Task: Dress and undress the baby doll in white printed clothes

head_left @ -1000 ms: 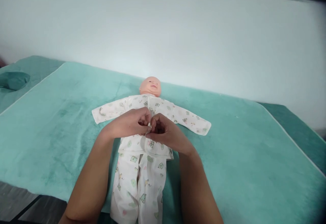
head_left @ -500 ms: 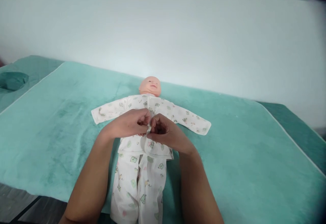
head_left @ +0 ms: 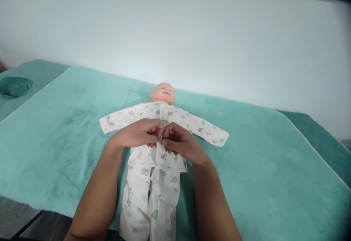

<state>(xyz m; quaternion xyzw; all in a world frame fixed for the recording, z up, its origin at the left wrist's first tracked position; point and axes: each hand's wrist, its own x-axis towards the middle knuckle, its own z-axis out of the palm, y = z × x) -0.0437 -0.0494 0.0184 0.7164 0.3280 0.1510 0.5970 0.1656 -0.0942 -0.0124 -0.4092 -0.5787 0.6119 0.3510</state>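
A baby doll [head_left: 163,92] lies on its back, dressed in a white printed pajama top [head_left: 149,157] and matching pajama pants [head_left: 161,201]. Both sleeves of the top stretch out sideways. Over the middle of the chest, my left hand [head_left: 145,132] pinches the front edge of the top. Facing it closely, my right hand [head_left: 182,142] pinches the same front opening from the other side. The fingertips nearly meet, and whatever fastener is between them is hidden. Below the hands the front edges lie together down to the hem.
A light green towel-like cover [head_left: 260,168] spreads under the doll. Darker green fabric [head_left: 309,127] shows at both ends, with a hole [head_left: 16,87] at the far left. A pale wall [head_left: 175,33] rises behind. Grey floor [head_left: 16,215] shows at the lower left.
Both hands stay at the front opening with small finger shifts. My right fingertips have turned slightly, and a bit of the top's edge shows between the hands. The view has shifted slightly.
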